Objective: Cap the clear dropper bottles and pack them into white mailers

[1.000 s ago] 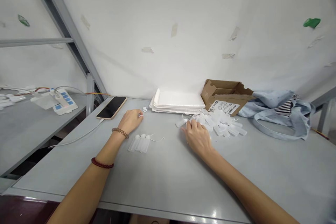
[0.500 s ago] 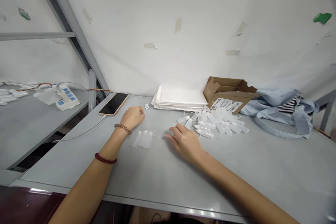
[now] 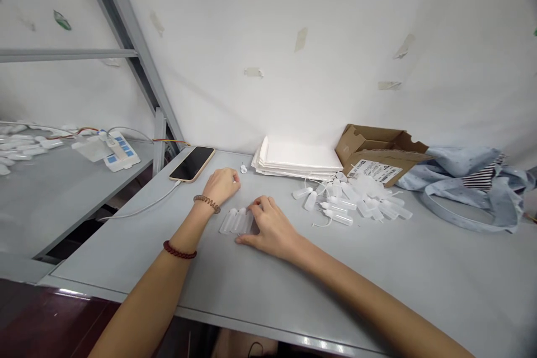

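Small translucent plastic dropper bottles [image 3: 233, 221] lie side by side in a short row on the grey table. My right hand [image 3: 272, 230] is at the row's right end, thumb at the bottles' near ends and fingers at their far ends, gripping the end bottle and partly hiding it. Just beyond the row, my left hand [image 3: 222, 185] rests with its fingers curled closed; whatever may be in them is hidden. A small white cap-like piece [image 3: 244, 169] lies beyond the left hand. To the right is a loose pile of similar bottles [image 3: 361, 196], some with thin white strings.
A phone [image 3: 193, 164] on a charging cable lies at the left. White padded envelopes [image 3: 300, 158] are stacked by the wall, next to an opened cardboard box [image 3: 377, 151] and a light blue cloth [image 3: 457, 179]. A metal shelf post [image 3: 159, 140] stands left.
My right hand has moved left from beside the pile to the row's right end. My left hand keeps its place beyond the row. The view has shifted slightly.
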A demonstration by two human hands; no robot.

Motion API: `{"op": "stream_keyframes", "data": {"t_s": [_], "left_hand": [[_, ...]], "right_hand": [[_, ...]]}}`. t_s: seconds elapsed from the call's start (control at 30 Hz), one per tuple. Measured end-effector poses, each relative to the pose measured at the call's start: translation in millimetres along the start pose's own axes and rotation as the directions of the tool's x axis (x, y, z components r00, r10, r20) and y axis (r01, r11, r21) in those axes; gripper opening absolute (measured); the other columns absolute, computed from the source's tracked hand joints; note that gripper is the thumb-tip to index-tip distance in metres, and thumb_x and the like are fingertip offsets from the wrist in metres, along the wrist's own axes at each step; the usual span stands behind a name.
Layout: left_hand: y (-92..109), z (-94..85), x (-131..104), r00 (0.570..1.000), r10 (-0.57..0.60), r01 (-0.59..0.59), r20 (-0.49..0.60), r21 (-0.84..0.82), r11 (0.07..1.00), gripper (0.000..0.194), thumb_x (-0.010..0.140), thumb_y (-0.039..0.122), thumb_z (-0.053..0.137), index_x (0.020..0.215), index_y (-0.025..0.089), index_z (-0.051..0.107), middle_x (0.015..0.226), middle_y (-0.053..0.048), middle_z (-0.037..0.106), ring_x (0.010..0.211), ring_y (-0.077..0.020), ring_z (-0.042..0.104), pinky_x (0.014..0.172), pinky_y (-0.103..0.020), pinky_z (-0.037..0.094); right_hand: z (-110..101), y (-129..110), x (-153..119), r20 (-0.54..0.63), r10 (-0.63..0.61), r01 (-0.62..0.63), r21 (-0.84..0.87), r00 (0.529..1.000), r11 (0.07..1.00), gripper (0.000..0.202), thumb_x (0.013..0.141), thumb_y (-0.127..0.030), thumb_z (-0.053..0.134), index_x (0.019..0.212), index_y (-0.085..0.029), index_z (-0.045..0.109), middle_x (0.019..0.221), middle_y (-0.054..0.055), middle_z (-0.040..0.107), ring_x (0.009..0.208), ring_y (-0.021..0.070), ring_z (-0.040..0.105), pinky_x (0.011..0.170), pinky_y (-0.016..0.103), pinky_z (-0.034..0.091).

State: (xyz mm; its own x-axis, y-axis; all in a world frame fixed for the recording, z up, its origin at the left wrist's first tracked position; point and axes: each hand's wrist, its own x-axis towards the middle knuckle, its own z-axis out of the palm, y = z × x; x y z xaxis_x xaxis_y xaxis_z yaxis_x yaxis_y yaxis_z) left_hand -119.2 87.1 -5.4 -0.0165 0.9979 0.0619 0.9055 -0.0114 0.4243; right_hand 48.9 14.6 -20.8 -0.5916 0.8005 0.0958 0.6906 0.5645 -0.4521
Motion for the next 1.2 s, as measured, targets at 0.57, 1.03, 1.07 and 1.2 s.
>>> {"op": "stream_keyframes", "data": {"t_s": [0.57,1.03,1.07,1.2], "left_hand": [[78,4.7,-58,0.934,0.232,0.192,0.271,-0.930,0.315,0.018,0.073,0.026,0.070,0.087,0.016,0.063,0.081,-0.002,0.067,0.082,-0.0136,0.062,0.083,-0.030,0.047],[87,23.1,-65,0.924,0.182,0.334,0.337,-0.941,0.049,0.012,0.073,0.022,0.073,0.077,0.013,0.066,0.081,-0.003,0.065,0.086,-0.0138,0.058,0.087,-0.029,0.042],[87,23.5,-66,0.926,0.176,0.330,0.334,-0.942,0.056,0.013,0.073,0.022,0.073,0.076,0.013,0.065,0.080,-0.002,0.064,0.085,-0.0137,0.057,0.086,-0.029,0.042],[85,24.0,-66,0.930,0.148,0.329,0.335,-0.942,0.068,0.016,0.072,0.022,0.074,0.081,0.013,0.065,0.079,-0.002,0.064,0.081,-0.0133,0.056,0.086,-0.031,0.041]], "right_hand": [[-42,46,-67,-0.468,-0.129,0.264,0.235,0.874,0.935,0.057,0.079,-0.026,0.066,0.131,-0.029,0.043,0.117,0.008,0.049,0.109,0.0217,0.051,0.087,0.038,0.050],[-40,51,-72,-0.537,-0.154,0.278,0.156,0.829,0.948,0.050,0.077,-0.030,0.069,0.125,-0.029,0.053,0.112,0.009,0.055,0.104,0.0227,0.057,0.086,0.039,0.051],[-39,51,-72,-0.547,-0.161,0.282,0.144,0.821,0.948,0.049,0.078,-0.030,0.068,0.125,-0.029,0.053,0.111,0.009,0.055,0.103,0.0225,0.057,0.086,0.039,0.051],[-35,56,-70,-0.559,-0.254,0.314,0.012,0.789,0.949,0.042,0.084,-0.020,0.061,0.125,-0.025,0.052,0.112,0.011,0.053,0.105,0.0218,0.056,0.085,0.038,0.052]]}}
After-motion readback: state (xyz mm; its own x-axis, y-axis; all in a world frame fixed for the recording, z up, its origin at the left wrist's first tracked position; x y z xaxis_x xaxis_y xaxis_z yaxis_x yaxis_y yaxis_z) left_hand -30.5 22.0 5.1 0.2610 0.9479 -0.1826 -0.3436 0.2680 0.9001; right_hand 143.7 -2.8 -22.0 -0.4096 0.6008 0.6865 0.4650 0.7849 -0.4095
